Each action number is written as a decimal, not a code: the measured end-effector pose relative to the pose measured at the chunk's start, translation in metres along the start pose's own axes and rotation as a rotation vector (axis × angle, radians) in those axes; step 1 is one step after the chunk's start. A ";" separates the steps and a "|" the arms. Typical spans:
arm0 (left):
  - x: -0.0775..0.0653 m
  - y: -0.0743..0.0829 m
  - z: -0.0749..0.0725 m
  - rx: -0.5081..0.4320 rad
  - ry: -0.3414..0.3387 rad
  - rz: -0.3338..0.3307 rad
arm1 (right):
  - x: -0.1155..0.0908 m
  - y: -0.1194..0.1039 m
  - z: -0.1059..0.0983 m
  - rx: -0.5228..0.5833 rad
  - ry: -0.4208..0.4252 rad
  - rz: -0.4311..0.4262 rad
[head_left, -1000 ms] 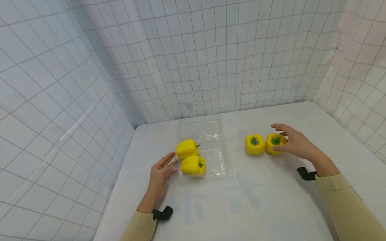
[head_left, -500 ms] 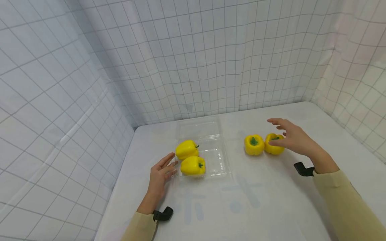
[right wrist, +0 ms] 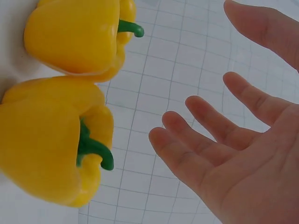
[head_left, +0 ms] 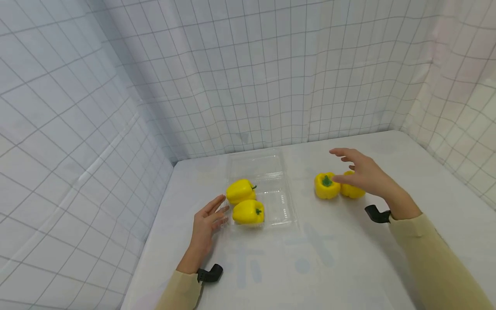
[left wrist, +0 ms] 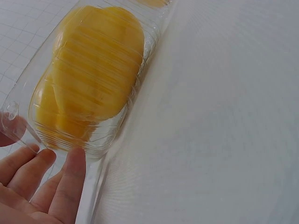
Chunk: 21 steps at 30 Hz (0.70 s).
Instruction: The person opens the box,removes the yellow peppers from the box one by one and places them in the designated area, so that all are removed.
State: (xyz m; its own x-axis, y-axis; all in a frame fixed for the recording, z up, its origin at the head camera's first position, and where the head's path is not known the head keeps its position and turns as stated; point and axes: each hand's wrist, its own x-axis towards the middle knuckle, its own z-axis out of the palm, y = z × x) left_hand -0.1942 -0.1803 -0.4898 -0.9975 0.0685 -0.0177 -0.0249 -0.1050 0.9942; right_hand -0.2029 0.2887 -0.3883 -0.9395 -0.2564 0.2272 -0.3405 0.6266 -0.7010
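Two yellow bell peppers, a far one (head_left: 239,191) and a near one (head_left: 247,212), lie on their sides in the left part of a clear plastic container (head_left: 277,209). My left hand (head_left: 204,224) touches the container's left end, its fingers fairly straight, as the left wrist view also shows. On the right, two more bell peppers stand upright side by side, one (head_left: 324,192) left and one (head_left: 353,192) right. Above them hovers my right hand (head_left: 366,174), fingers spread and thumb apart, holding nothing. It partly hides the right pepper in the head view; the right wrist view shows both stems.
The container's clear lid (head_left: 255,164) lies folded open toward the back. A white cloth covers the table (head_left: 329,267), with faint grey-blue marks near the front. White gridded curtains (head_left: 255,77) close off the back and both sides.
My right hand has risen off the right-hand pepper and shifted left above the pair. The left hand, the container and the peppers stay where they were.
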 end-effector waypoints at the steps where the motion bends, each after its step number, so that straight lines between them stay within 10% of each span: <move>1: 0.000 0.000 0.000 0.000 -0.002 0.001 | 0.001 -0.002 0.002 0.006 -0.002 -0.004; 21: 0.003 -0.002 -0.002 0.026 -0.013 0.018 | 0.038 -0.035 0.053 0.111 -0.059 -0.069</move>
State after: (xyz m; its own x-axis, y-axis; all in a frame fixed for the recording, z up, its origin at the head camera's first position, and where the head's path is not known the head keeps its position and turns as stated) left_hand -0.1972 -0.1818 -0.4923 -0.9968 0.0800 0.0011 -0.0053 -0.0801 0.9968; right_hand -0.2243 0.2179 -0.3913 -0.9090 -0.3408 0.2398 -0.3951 0.5218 -0.7561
